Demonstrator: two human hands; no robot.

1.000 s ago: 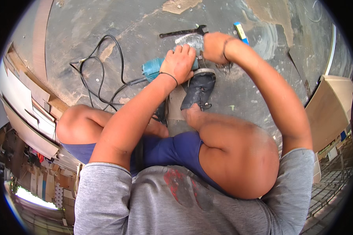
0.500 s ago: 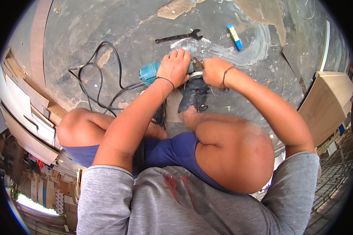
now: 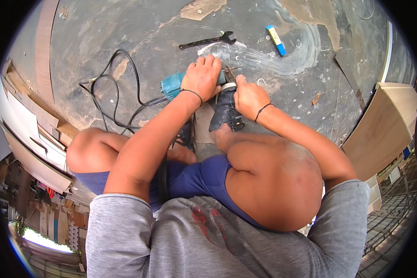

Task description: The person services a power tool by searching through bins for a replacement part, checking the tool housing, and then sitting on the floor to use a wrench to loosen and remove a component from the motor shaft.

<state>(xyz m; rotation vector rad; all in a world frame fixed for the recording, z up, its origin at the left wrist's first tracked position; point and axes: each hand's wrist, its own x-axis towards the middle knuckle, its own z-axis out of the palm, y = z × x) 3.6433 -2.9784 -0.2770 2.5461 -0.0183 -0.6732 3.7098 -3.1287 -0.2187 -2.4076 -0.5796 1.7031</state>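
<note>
My left hand (image 3: 203, 76) is wrapped over a teal corded power tool (image 3: 172, 85) lying on its side on the floor. Its front end is toward the right, partly covered by my fingers. My right hand (image 3: 251, 97) grips what looks like a dark pair of pliers (image 3: 229, 74), its jaws up against the front end of the power tool. A thin pointed piece (image 3: 237, 67) sticks out to the right beside the jaws. Just below them is the toe of my black shoe (image 3: 224, 107).
Beyond my hands lie a dark open-end wrench (image 3: 208, 43) and a blue and yellow marker (image 3: 276, 41). The black cord (image 3: 117, 90) loops on the floor at left. Wooden boards (image 3: 380, 129) stand at right, with stacked panels (image 3: 28, 125) at left.
My right hand has swung toward me and slightly left, turning the pliers with it. The thin pointed piece now shows past the jaws. My left hand stays on the power tool.
</note>
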